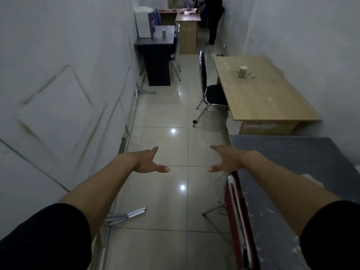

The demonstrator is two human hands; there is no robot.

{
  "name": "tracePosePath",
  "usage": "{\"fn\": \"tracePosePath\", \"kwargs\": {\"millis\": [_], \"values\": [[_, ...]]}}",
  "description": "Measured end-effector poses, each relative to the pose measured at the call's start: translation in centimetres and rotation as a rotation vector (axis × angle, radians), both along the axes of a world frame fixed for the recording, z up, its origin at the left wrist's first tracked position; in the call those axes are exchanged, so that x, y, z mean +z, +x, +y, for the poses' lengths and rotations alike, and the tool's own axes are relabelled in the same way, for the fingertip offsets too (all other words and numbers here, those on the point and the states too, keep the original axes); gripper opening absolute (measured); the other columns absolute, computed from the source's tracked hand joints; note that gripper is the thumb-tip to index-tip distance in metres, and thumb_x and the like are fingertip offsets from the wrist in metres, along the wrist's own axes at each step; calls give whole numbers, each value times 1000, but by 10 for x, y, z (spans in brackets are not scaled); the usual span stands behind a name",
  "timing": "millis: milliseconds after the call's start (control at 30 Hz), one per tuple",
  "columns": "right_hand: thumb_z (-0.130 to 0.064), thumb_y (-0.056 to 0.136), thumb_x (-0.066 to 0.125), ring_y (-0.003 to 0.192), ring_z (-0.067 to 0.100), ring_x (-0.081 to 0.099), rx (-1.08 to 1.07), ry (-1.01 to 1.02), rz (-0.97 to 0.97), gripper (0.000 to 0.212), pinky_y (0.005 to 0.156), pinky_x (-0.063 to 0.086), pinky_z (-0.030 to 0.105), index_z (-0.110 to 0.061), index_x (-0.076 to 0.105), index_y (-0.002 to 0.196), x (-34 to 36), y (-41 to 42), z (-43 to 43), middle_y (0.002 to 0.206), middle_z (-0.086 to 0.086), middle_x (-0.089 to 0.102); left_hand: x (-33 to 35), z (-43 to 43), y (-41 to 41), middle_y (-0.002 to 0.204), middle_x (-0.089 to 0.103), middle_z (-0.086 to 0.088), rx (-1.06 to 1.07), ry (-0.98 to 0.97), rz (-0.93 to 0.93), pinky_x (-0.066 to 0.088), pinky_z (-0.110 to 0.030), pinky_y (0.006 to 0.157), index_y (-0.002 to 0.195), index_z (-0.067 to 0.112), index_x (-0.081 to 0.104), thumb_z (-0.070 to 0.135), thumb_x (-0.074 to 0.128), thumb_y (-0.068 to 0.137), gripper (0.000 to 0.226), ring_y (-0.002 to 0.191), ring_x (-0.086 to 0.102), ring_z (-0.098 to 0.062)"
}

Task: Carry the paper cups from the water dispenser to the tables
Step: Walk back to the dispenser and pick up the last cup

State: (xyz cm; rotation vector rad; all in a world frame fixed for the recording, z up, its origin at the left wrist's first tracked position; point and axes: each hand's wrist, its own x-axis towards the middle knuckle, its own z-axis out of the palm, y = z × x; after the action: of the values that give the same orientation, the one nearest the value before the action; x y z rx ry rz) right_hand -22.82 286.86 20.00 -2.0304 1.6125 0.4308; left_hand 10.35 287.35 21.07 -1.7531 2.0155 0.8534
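My left hand (149,162) and my right hand (227,159) are stretched out in front of me over the tiled floor, fingers apart, both empty. One paper cup (242,71) stands upright on the light wooden table (272,102) ahead on the right. Another paper cup (163,33) stands on the dark desk (155,40) far ahead on the left. A white box-shaped unit (143,22), possibly the water dispenser, stands at the back of that dark desk against the left wall.
A grey-blue table (303,162) lies close at my right, with a red chair (236,215) pushed against it. A black chair (211,88) faces the wooden table. Metal bars (126,216) lie on the floor along the left wall. A person (214,18) stands by further tables at the far end.
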Motion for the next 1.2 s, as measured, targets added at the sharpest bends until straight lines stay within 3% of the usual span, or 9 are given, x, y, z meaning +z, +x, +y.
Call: {"fn": "tracePosePath", "kwargs": {"millis": [333, 567, 1200], "values": [[-79, 84, 60, 159, 32, 19, 11, 24, 55, 113, 128, 21, 49, -29, 2, 166, 19, 62, -62, 175, 4, 11, 9, -63, 64, 168, 6, -1, 23, -11, -47, 14, -47, 121, 157, 32, -9, 93, 49, 66, 124, 152, 15, -27], [-78, 83, 62, 159, 31, 19, -39, 65, 35, 113, 127, 22, 51, -33, 0, 166, 11, 72, -125, 175, 2, 13, -2, -119, 76, 168, 5, 0, 35, 6, -13, 12, -49, 122, 157, 32, -7, 95, 47, 63, 125, 153, 12, -25], [-85, 75, 63, 159, 31, 19, -90, 126, 43, 120, 125, 21, 49, -34, 2, 165, -44, 19, -432, 174, 3, 14, -38, -397, 59, 167, 4, -5, 21, 44, -71, 14, -57, 121, 157, 30, -7, 95, 41, 66, 121, 153, 10, -30]]}}
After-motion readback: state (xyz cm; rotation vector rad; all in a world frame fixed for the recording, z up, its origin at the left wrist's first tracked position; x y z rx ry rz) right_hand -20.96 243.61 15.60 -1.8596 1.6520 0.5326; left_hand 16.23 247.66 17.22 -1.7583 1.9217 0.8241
